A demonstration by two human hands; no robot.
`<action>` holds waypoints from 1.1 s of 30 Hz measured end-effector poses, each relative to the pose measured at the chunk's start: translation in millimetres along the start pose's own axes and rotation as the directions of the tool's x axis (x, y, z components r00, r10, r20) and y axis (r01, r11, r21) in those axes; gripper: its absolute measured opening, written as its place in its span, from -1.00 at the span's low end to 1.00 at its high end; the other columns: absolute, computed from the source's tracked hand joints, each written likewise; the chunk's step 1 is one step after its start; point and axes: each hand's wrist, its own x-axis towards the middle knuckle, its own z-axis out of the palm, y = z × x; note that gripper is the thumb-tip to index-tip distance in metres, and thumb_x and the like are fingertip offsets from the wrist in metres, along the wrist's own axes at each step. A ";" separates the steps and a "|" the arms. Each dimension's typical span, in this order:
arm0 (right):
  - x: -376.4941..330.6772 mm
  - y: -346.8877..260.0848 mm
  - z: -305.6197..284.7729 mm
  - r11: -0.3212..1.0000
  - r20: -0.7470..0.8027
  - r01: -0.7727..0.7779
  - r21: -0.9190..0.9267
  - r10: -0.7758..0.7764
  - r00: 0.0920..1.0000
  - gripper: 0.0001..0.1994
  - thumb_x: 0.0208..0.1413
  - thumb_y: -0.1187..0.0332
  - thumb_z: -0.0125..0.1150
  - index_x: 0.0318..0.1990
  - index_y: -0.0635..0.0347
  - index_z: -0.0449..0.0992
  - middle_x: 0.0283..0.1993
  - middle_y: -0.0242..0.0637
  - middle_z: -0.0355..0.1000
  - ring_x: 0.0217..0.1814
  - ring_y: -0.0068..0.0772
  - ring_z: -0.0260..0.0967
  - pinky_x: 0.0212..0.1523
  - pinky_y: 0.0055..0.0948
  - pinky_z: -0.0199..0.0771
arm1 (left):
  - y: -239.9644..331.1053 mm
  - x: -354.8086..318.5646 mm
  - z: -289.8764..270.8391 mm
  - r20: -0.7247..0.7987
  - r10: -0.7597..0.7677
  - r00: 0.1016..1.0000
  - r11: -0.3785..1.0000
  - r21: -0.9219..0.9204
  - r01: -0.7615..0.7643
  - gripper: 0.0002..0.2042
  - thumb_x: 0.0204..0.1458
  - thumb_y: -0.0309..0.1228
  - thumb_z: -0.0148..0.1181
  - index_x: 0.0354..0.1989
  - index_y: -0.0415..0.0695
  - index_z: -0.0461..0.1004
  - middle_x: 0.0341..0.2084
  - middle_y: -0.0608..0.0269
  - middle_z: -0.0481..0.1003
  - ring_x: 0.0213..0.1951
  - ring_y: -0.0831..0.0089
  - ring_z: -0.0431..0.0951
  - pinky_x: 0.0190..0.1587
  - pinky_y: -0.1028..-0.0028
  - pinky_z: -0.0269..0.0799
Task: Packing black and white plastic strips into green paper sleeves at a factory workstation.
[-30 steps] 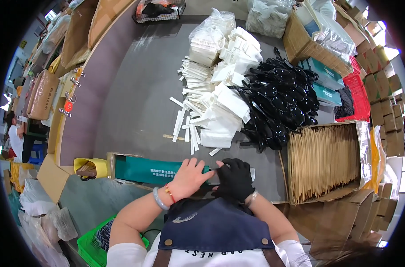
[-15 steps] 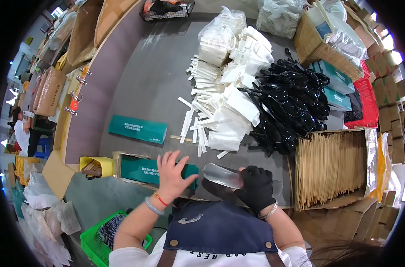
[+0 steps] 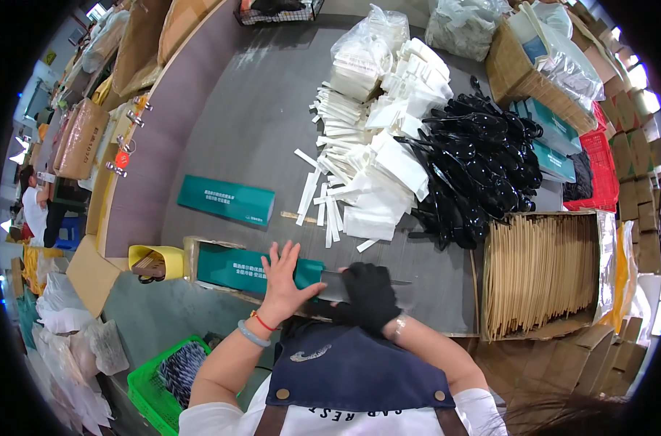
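A stack of teal printed packets [image 3: 223, 267] lies in a narrow open cardboard box at the table's front edge. My bare left hand [image 3: 281, 285] rests on the top packet near its right end, fingers spread and thumb stretched out. My right hand [image 3: 368, 296], in a black glove, is closed on a clear, curved plastic piece [image 3: 333, 285]. That piece's left end meets the packet's right end; whether it is inside cannot be made out. Another teal packet [image 3: 226, 200] lies flat farther back.
White paper-wrapped pieces [image 3: 381, 163] and black plastic spoons [image 3: 483, 160] are heaped mid-table. At right stands a box of thin wooden sticks [image 3: 541, 276]. A yellow container [image 3: 172, 263] stands left of the packets. A green basket [image 3: 143, 385] sits below the table edge.
My right hand has moved left with the clear plastic piece, bringing it to the packet's end. My left hand has settled onto the packet.
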 end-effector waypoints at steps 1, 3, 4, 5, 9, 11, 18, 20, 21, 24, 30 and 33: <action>5.8 -1.9 7.8 0.997 -0.051 0.046 0.067 -0.042 0.998 -0.41 -0.22 0.02 0.40 -0.01 0.10 0.45 -0.09 -0.22 0.39 0.02 -0.15 0.32 0.00 -0.14 0.22 | 1.7 5.0 -5.5 -0.003 0.008 1.000 1.000 0.003 -0.008 -0.15 -0.26 -0.15 0.48 0.24 -0.23 0.24 0.25 -0.06 0.22 0.34 -0.10 0.03 0.33 -0.16 -0.25; 9.2 7.5 6.6 0.989 -0.116 0.087 0.121 -0.073 0.991 -0.40 -0.22 0.05 0.42 0.01 0.12 0.44 -0.10 -0.21 0.40 0.02 -0.12 0.33 0.01 -0.12 0.25 | 7.4 20.3 -16.1 0.221 -0.036 0.975 0.999 0.022 0.032 -0.20 -0.20 -0.16 0.44 0.24 -0.22 0.24 0.24 -0.07 0.24 0.33 -0.09 0.07 0.31 -0.22 -0.25; 2.0 21.0 -1.9 0.980 -0.249 0.155 0.124 -0.121 0.961 -0.42 -0.23 0.11 0.44 -0.01 0.13 0.45 -0.10 -0.19 0.41 0.00 -0.10 0.35 0.00 -0.13 0.28 | 10.7 34.9 -18.5 0.186 0.032 0.982 0.999 -0.021 -0.028 -0.33 -0.13 -0.22 0.39 0.19 -0.20 0.30 0.20 -0.06 0.28 0.28 -0.08 0.16 0.30 -0.12 -0.06; -5.5 35.5 -11.1 0.966 -0.375 0.232 0.118 -0.173 0.911 -0.44 -0.24 0.16 0.47 -0.03 0.13 0.47 -0.10 -0.17 0.42 -0.03 -0.08 0.37 -0.01 -0.13 0.32 | 9.4 54.0 -14.1 0.175 0.032 0.984 0.999 -0.023 -0.028 -0.33 -0.13 -0.22 0.39 0.19 -0.20 0.30 0.20 -0.06 0.28 0.28 -0.08 0.16 0.30 -0.12 -0.06; -60.7 105.4 -54.1 0.943 -0.550 -0.256 0.215 0.333 0.766 -0.74 -0.13 0.47 0.39 -0.22 0.17 0.53 -0.19 -0.18 0.45 -0.08 -0.14 0.42 -0.02 -0.32 0.39 | 12.2 124.0 10.5 -0.160 0.248 0.955 0.956 -0.117 -0.268 -0.56 -0.10 -0.35 0.34 0.01 -0.13 0.45 -0.07 0.04 0.45 0.03 0.00 0.36 0.09 0.16 0.27; -99.6 156.3 -67.0 0.921 -0.741 -0.354 0.161 0.350 0.573 -0.90 0.05 0.49 0.26 -0.27 0.23 0.48 -0.22 -0.24 0.45 -0.09 -0.31 0.41 -0.02 -0.37 0.39 | 12.8 142.0 17.1 -0.202 0.253 0.946 0.965 -0.018 -0.262 -0.65 -0.11 -0.39 0.32 -0.09 -0.10 0.51 -0.17 0.10 0.48 -0.07 0.05 0.39 -0.01 0.23 0.33; -219.0 259.2 -123.8 0.341 -0.768 -0.938 -0.071 0.581 0.269 -0.67 0.20 0.22 0.13 -0.07 0.34 0.47 -0.01 -0.03 0.41 0.05 -0.04 0.34 0.04 -0.17 0.34 | 25.1 137.4 12.5 -0.210 0.541 0.814 0.839 0.069 -0.540 -0.90 -0.16 -0.54 0.28 -0.46 -0.10 0.49 -0.33 0.24 0.46 -0.19 0.17 0.41 -0.13 0.25 0.36; -221.3 271.4 -128.5 0.443 -0.721 -0.892 0.090 0.647 0.248 -0.70 0.21 0.26 0.09 -0.10 0.35 0.47 -0.04 -0.02 0.42 0.00 -0.02 0.36 -0.01 -0.17 0.35 | 29.8 126.4 24.2 -0.128 0.597 0.792 0.802 0.056 -0.595 -0.88 -0.16 -0.54 0.28 -0.43 -0.10 0.48 -0.33 0.23 0.46 -0.20 0.16 0.42 -0.14 0.25 0.37; -223.2 275.9 -129.2 0.441 -0.723 -0.893 0.093 0.646 0.245 -0.70 0.21 0.26 0.09 -0.10 0.35 0.47 -0.04 -0.02 0.42 0.00 -0.02 0.36 -0.01 -0.17 0.35 | 33.1 121.4 30.8 -0.047 0.648 0.760 0.762 0.034 -0.647 -0.86 -0.16 -0.54 0.29 -0.41 -0.11 0.47 -0.32 0.22 0.45 -0.21 0.16 0.43 -0.15 0.26 0.39; -219.0 277.9 -127.5 0.488 -0.734 -0.872 0.034 0.604 0.310 -0.80 0.18 0.34 0.06 -0.18 0.30 0.47 -0.22 -0.01 0.43 -0.13 0.03 0.38 -0.07 -0.18 0.37 | 40.1 114.2 36.6 -0.044 0.576 0.816 0.817 0.045 -0.574 -0.77 -0.19 -0.51 0.32 -0.33 -0.11 0.44 -0.34 0.17 0.43 -0.22 0.13 0.45 -0.18 0.26 0.42; -227.1 290.7 -118.5 0.444 -0.811 -0.877 0.186 0.573 0.119 -0.79 0.27 0.35 -0.01 -0.12 0.35 0.39 -0.21 -0.12 0.42 -0.15 -0.21 0.36 -0.09 -0.32 0.33 | 38.0 110.5 41.4 0.037 0.567 0.823 0.820 0.073 -0.568 -0.72 -0.21 -0.46 0.37 -0.31 -0.13 0.43 -0.34 0.15 0.43 -0.30 0.13 0.50 -0.26 0.25 0.44; -197.6 262.3 -122.1 0.613 -0.790 -0.629 0.479 0.613 -0.004 -0.82 0.29 0.35 -0.02 -0.10 0.29 0.38 -0.27 -0.31 0.35 -0.24 -0.45 0.26 -0.15 -0.47 0.29 | 40.4 105.9 41.2 0.000 0.573 0.819 0.819 0.024 -0.573 -0.73 -0.20 -0.48 0.36 -0.32 -0.13 0.43 -0.36 0.15 0.42 -0.32 0.14 0.51 -0.29 0.27 0.46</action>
